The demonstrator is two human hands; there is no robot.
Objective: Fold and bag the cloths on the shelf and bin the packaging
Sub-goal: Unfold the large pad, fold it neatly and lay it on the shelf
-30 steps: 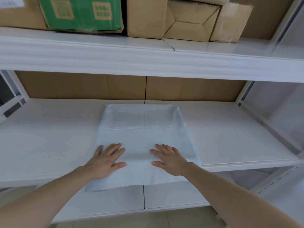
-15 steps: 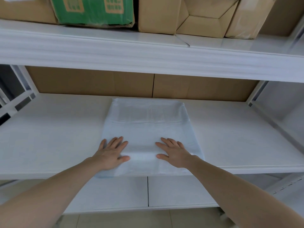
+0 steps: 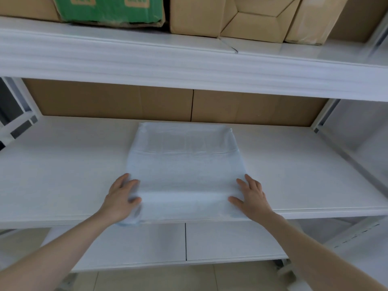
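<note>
Green box [image 3: 109,8]: far left of the upper shelf, standing at its front edge, only the lower part in view.

Left hand [image 3: 121,199]: on the left edge of the cloth, near the front edge of the middle shelf. Fingers reach forward along the side, thumb lies on top. The fabric looks slightly bunched under it. Cannot tell whether it has started to pinch the edge or only presses flat.

Cloth [image 3: 185,175]: pale blue, spread flat in the middle of the middle shelf [image 3: 63,175], its near end at or just over the front edge and its far end close to the back edge. A crosswise line shows about a third of the way from the far end; seam or fold, cannot tell which. A soft ridge runs across between the two hands.

Right hand [image 3: 253,197]: on the right edge of the cloth, mirroring the other. Fingers straight and spread, palm down, holding nothing.

Reading of the hold: one hand at each side edge likely keeps the cloth square and taut before a fold is made.

Cardboard boxes [image 3: 247,16]: brown, upper shelf, centre to right, set close together.

Bag and packaging: none in view.
</note>
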